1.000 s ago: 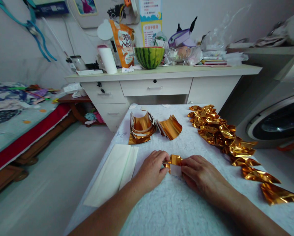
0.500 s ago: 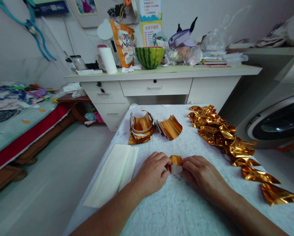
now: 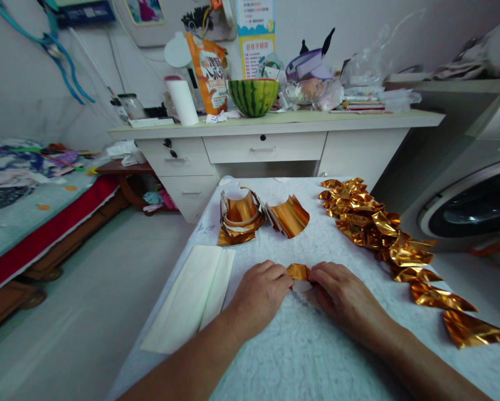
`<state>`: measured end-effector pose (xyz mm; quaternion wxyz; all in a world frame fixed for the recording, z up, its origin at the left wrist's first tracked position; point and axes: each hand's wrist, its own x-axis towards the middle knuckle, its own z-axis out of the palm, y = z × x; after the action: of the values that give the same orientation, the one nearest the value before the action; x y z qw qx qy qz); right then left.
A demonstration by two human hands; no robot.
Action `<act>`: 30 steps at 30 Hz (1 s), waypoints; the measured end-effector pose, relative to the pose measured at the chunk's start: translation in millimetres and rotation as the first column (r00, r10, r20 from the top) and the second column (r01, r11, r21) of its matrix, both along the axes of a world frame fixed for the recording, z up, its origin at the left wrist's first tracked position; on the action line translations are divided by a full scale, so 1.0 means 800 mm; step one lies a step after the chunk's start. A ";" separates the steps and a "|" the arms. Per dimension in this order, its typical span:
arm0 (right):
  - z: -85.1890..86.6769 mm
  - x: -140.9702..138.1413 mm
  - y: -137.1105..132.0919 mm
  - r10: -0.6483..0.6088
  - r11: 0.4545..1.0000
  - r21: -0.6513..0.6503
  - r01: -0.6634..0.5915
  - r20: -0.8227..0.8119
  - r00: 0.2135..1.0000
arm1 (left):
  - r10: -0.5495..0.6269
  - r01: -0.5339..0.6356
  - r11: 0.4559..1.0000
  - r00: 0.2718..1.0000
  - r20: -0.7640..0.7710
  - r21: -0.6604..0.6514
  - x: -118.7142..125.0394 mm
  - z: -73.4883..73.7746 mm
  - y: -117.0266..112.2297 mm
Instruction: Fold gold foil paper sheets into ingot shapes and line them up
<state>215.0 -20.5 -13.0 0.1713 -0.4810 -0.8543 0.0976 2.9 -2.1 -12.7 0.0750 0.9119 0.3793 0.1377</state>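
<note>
Between my two hands is a small sheet of gold foil paper [image 3: 299, 272], its pale underside showing at the near edge. My left hand [image 3: 262, 289] grips its left end, fingers closed over it. The right end is pinched by my right hand [image 3: 337, 289]; that thumb is hidden. Beyond my hands, a bent stack of gold foil sheets [image 3: 289, 216] lies beside a curled bundle of gold foil paper [image 3: 240, 214]. To the right runs a pile of folded gold foil pieces [image 3: 367, 217]. A flat stack of whitish paper [image 3: 187, 295] lies left of my left hand.
All this rests on a table with a pale quilted cover [image 3: 270, 362]. Behind it stands a white desk [image 3: 266, 125] bearing a half watermelon [image 3: 253, 97] and an orange pouch [image 3: 208, 75]. A washing machine [image 3: 462, 161] is at the right, a bed [image 3: 45, 211] at the left.
My left hand has rolled forward, its fingers and thumb closing over the foil's left end. Less of the sheet shows between my hands. The right hand has barely shifted.
</note>
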 end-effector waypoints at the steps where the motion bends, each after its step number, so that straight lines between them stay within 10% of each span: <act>1: -0.001 -0.001 0.000 -0.006 1.000 -0.003 0.006 0.003 1.000 | -0.005 0.005 1.000 1.000 -0.021 0.023 0.000 -0.001 0.000; 30: 0.000 -0.003 -0.001 0.041 0.997 -0.067 -0.041 0.007 0.999 | -0.025 0.028 0.994 0.999 -0.026 0.109 0.011 -0.015 -0.006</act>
<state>212.3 -21.1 -13.3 0.1495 -0.4692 -0.8610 0.1274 11.9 -7.0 -24.6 0.0220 0.9212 0.3600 0.1462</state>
